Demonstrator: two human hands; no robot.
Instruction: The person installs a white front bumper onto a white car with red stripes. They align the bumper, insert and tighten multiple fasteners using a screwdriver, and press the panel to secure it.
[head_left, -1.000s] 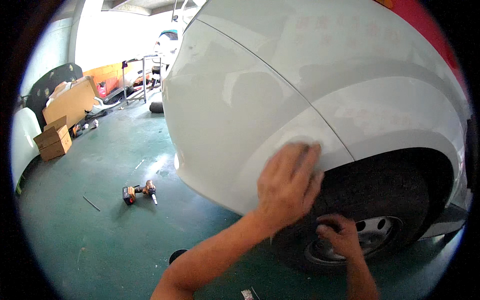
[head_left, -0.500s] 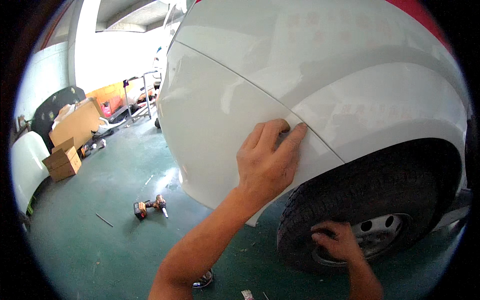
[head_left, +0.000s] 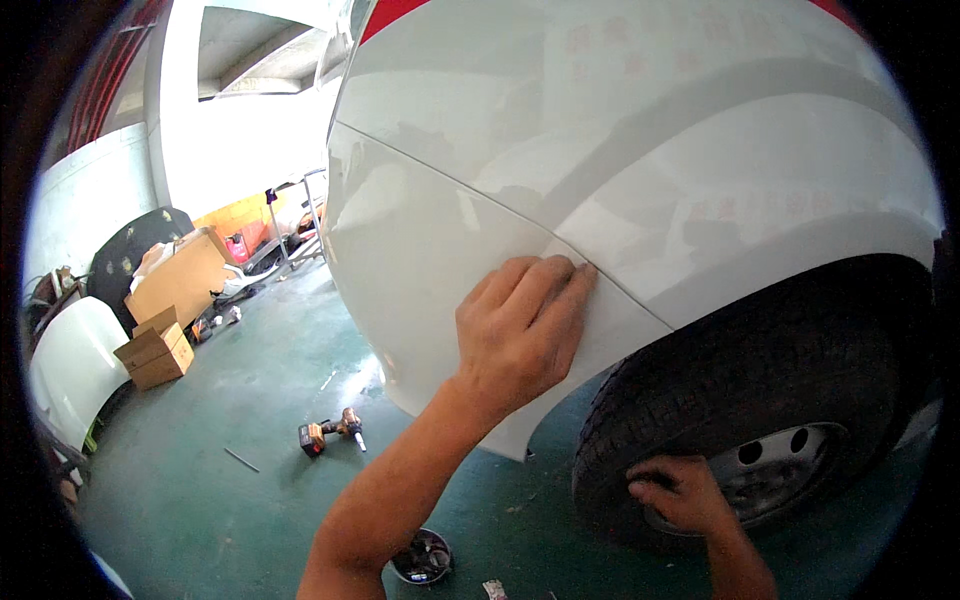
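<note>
The white bumper (head_left: 400,260) of a vehicle meets a white wheel-arch panel (head_left: 740,170) along a thin slanting seam. My left hand (head_left: 525,325) rests on the bumper just below this seam, its fingers bent and drawn together with the tips at the gap. Anything pinched there is too small or hidden to make out. Lower right, my right hand (head_left: 685,490) hangs in front of the black tyre (head_left: 640,430) and the silver steel wheel rim (head_left: 815,455). Its fingers are curled toward the thumb, around a dark spot I cannot identify.
A cordless impact wrench (head_left: 333,433) and a thin rod (head_left: 242,460) lie on the green floor. Beside my left forearm is a round bowl (head_left: 422,558) of dark small items. Cardboard boxes (head_left: 155,350) and a white body panel (head_left: 75,365) stand at the left.
The view has shifted, so the floor items appear further right and more of the bowl shows. My left fingers have closed together at the seam. The right hand stays by the wheel.
</note>
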